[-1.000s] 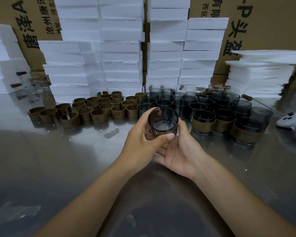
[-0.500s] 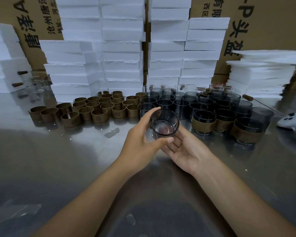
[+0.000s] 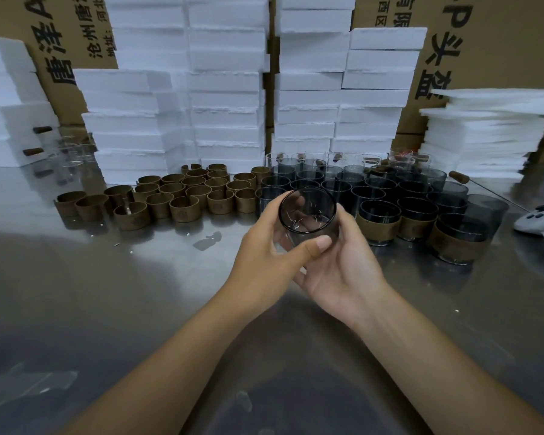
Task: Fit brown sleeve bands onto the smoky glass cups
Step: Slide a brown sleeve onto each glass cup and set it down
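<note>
A bare cup (image 3: 307,215) is gripped above the table (image 3: 107,293) by curled fingers (image 3: 269,215) of the left hand (image 3: 264,259) and right hand (image 3: 343,274), seemingly readied for a band (image 3: 184,211).

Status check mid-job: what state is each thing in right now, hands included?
held cup: bare, no band, lifted, tilted mouth toward the camera.
left hand: grips the held cup's left side, thumb over its near wall.
right hand: holds the held cup from below and right.
loose sleeve bands: empty, standing in a cluster at left.
banded cups: three, upright, bands on, front right.
bare cups: upright, unbanded, behind them.
</note>
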`<state>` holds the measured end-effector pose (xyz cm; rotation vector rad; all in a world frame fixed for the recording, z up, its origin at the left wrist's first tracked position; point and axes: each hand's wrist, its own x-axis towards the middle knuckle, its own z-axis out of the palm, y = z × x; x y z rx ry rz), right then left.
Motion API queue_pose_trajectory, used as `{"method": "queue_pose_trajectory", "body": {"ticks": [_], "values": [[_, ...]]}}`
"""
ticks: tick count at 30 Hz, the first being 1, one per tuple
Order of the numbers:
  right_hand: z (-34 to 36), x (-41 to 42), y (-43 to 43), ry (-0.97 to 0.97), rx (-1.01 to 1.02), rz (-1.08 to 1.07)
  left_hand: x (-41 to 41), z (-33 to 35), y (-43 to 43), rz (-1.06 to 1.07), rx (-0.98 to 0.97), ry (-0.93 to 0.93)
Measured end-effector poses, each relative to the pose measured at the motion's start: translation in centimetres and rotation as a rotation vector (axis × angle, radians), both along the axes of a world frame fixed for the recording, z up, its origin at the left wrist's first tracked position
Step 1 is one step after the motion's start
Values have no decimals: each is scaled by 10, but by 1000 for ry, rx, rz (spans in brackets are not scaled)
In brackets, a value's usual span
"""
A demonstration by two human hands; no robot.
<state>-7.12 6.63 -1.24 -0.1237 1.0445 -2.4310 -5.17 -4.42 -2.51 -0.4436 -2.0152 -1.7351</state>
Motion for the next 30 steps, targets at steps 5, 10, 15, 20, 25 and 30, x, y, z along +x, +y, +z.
{"method": "queue_pose_trajectory", "body": {"ticks": [5, 10, 15, 20, 25, 30], "values": [[-1, 0, 1, 2, 67, 97, 1, 1, -1, -3, -6, 9], [-2, -1, 1, -106, 129, 104, -1, -2, -7, 9, -37, 2], [-3, -1, 3, -145, 215, 5, -2, -4, -11, 48, -121, 15], [-2, -2, 6, -135, 204, -123, -2, -4, -12, 68, -163, 22], [1, -1, 4, -92, 212, -147, -1, -1, -10, 72, -164, 14], [2, 2, -1, -98, 241, -166, 0, 2, -9, 70, -106, -29]]}}
